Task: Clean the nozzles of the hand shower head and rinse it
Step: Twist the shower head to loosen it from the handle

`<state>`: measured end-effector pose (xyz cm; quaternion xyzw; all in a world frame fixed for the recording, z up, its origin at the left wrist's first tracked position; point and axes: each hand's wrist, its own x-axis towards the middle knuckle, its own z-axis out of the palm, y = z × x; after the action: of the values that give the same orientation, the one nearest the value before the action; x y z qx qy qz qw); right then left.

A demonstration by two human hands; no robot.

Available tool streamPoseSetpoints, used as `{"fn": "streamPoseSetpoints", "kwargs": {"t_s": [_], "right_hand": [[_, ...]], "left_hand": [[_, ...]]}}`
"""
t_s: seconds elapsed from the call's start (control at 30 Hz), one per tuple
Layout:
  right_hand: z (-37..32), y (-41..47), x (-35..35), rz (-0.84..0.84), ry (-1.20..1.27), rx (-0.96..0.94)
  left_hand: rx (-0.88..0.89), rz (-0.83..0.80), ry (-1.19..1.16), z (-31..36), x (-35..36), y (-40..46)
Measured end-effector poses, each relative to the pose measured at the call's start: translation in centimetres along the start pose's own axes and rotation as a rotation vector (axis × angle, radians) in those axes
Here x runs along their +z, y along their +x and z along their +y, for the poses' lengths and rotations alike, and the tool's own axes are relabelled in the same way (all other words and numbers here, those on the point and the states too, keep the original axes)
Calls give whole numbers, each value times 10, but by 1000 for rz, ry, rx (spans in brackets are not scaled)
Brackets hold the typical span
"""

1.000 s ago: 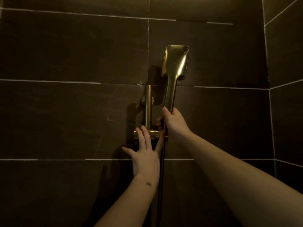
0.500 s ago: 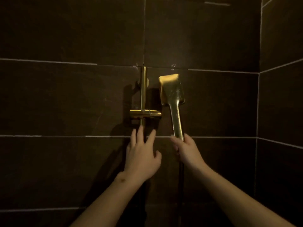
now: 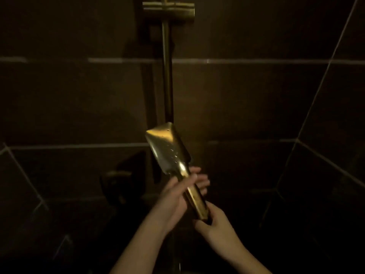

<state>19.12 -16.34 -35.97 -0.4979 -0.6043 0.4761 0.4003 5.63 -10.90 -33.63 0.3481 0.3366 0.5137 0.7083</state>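
Note:
The brass hand shower head [image 3: 167, 147] is off its holder and tilted up to the left, its square face showing rows of small nozzles. My right hand [image 3: 214, 226] grips the lower end of its handle. My left hand [image 3: 177, 196] cups the handle just below the head, fingers wrapped behind it. The hose below is lost in the dark.
A brass slide rail [image 3: 167, 76] runs up the dark tiled wall, with the empty holder bracket [image 3: 168, 11] at the top edge. A dark wall fitting [image 3: 116, 180] sits low to the left. The tiled corner lies to the right.
The shower head has come down well below the bracket and tilted left. My left hand left the wall and closed around the handle. The view has dropped lower.

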Motion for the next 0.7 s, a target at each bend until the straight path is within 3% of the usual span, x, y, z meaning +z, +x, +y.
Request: {"fn": "streamPoseSetpoints", "kwargs": {"t_s": [0.2,0.3,0.43,0.6,0.7], "right_hand": [[59,-16,32,-103,59,47],[85,-26,41,-206,155,196],[101,-29,48,-315,202,414],[110,-31,47,-515,469,658],[113,-37,49,-658,546,671]], "left_hand": [[-138,74,-137,-48,-28,-14],[-218,196,-234,-65,-44,-17],[-263,210,-272,-89,-58,-12],[-291,-16,-385,-102,-71,-22],[-257,-188,-453,-111,-80,-26]]}}
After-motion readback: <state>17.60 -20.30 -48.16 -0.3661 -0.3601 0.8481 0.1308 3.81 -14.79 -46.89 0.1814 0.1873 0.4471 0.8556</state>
